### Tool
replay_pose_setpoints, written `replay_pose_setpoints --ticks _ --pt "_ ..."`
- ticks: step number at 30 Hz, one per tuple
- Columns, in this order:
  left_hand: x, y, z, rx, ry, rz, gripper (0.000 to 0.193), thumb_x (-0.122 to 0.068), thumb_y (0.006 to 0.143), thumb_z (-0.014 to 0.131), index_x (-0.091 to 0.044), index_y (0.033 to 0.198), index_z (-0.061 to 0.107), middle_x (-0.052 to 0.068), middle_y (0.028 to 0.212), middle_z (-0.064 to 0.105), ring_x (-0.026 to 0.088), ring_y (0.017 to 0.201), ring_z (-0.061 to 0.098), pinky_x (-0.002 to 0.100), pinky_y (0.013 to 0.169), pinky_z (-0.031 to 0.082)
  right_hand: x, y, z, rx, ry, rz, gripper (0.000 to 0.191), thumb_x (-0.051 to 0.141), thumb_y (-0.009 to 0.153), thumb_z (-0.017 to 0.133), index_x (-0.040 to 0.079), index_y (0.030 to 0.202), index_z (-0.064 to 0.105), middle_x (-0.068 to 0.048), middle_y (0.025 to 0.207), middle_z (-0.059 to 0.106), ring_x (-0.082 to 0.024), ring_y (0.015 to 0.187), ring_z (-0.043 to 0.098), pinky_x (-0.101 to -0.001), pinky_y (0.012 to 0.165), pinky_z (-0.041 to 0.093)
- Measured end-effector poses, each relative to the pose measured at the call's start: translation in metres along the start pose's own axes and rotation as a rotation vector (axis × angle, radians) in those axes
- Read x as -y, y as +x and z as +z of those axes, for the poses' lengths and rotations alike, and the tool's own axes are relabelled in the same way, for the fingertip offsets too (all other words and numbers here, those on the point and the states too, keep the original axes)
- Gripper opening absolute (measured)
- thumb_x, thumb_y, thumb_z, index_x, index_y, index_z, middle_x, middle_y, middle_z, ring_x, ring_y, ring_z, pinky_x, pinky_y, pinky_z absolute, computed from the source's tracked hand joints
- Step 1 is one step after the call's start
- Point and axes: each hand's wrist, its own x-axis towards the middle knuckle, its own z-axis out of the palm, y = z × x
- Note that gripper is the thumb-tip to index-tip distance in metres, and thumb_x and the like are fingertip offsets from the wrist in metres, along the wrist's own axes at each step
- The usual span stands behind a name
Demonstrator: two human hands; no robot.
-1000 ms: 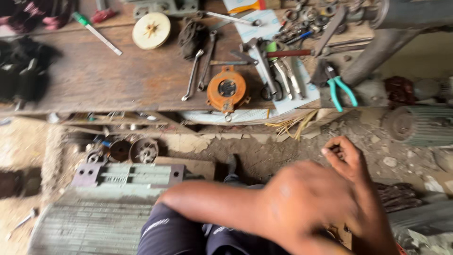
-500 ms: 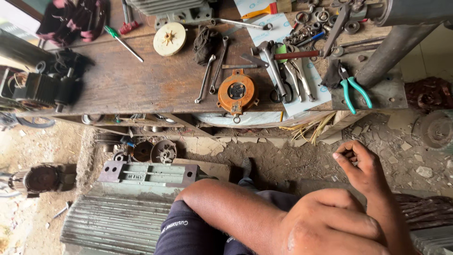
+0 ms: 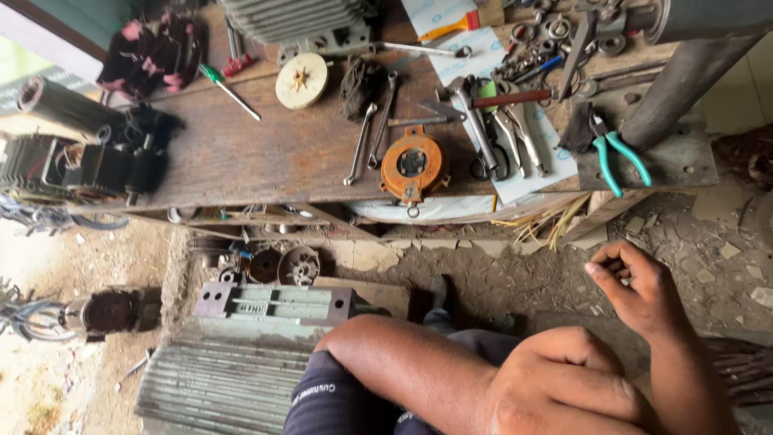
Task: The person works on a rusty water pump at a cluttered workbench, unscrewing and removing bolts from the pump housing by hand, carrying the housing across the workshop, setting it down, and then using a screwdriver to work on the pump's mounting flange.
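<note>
Resting hands: left hand (image 3: 564, 387) is lying loosely closed on the knee, holding nothing.
Right hand (image 3: 636, 286): is curling half-shut, empty.
Far bench: round rusty orange metal motor cover (image 3: 411, 163) is lying untouched.

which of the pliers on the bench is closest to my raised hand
The pliers with teal handles, lying at the bench's right end on the grey metal plate. The bare steel ones lie farther left on the white sheet.

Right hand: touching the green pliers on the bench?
Apart. The head view shows the right hand loosely curled above the dirt floor, with bare floor and the bench edge lying between it and the green pliers.
</note>
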Motion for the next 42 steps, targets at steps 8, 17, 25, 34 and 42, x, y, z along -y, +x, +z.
replay_pose_setpoints --ticks 8,17,25,34,42 --pt "0.051 -0.057 0.04 -0.041 -0.866 -0.393 0.017 -0.003 0.119 0.044 0.006 0.11 0.056 0.01 0.106 0.068 0.008 0.097 0.067 0.019 0.092 0.051 -0.003 0.007 0.001 0.021 -0.007 0.001 0.013 0.006 0.092 0.072 0.002 0.1 0.063 -0.003 0.086 0.068 -0.009 0.074 0.063 -0.0264 0.067 0.053" --pt "0.055 -0.039 0.043 -0.18 -1.351 -0.532 0.023 -0.008 0.12 0.05 0.003 0.102 0.059 0.009 0.098 0.068 0.012 0.09 0.066 0.023 0.084 0.051 0.005 0.016 0.011 0.048 0.018 0.023 0.013 0.007 0.093 0.072 0.001 0.101 0.064 -0.004 0.087 0.07 -0.01 0.074 0.063 -0.0268 0.067 0.053" --pt "0.002 -0.004 -0.083 -0.219 0.792 0.126 0.043 -0.048 0.078 0.082 -0.01 0.078 0.063 0.007 0.076 0.059 0.028 0.07 0.058 0.045 0.068 0.039 0.108 0.033 -0.026 -0.155 0.044 -0.311 0.008 0.003 0.098 0.069 0.0 0.101 0.062 -0.009 0.093 0.068 -0.013 0.082 0.064 -0.0267 0.074 0.05" --pt "0.037 -0.075 -0.089 -0.365 0.693 -0.76 0.029 -0.03 0.096 0.067 -0.006 0.08 0.064 0.011 0.079 0.064 0.034 0.077 0.063 0.043 0.072 0.047 0.277 0.031 -0.039 -0.004 0.333 -0.881 0.01 0.005 0.094 0.069 0.002 0.099 0.06 -0.01 0.093 0.066 -0.017 0.084 0.066 -0.0301 0.074 0.052" --pt "0.03 -0.099 -0.099 -0.5 0.846 -0.702 0.032 -0.03 0.093 0.072 -0.004 0.078 0.063 0.012 0.076 0.061 0.035 0.074 0.06 0.045 0.07 0.044 0.311 0.054 -0.004 0.163 0.421 -0.935 0.011 0.007 0.092 0.069 0.005 0.096 0.059 -0.009 0.091 0.065 -0.018 0.083 0.066 -0.0327 0.074 0.054"
